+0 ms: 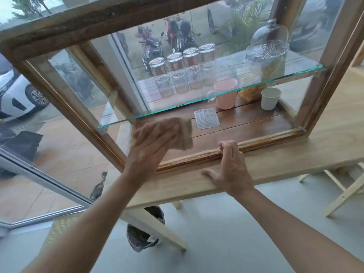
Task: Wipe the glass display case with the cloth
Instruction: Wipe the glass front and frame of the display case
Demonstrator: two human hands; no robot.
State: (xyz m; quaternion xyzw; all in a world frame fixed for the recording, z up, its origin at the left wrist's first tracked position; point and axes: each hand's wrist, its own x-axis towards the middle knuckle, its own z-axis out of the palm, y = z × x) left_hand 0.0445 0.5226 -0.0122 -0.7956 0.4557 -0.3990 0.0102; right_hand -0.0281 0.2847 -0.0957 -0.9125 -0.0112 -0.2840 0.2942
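A wooden-framed glass display case point(55, 26) stands on a pale wooden table point(295, 152). My left hand point(151, 142) lies flat, blurred by motion, pressing a beige cloth point(186, 134) against the lower left of the front glass pane. My right hand point(230, 168) rests on the table at the case's bottom frame, its fingers curled against the wooden rail and the thumb spread along the tabletop. It holds nothing.
Inside, a glass shelf point(197, 102) carries several upturned glasses point(177, 75) and a lidded jar point(266, 62). Below stand a pink mug point(225, 93), a paper cup point(270, 98) and a card point(206, 118). A bin bag point(141, 235) sits under the table.
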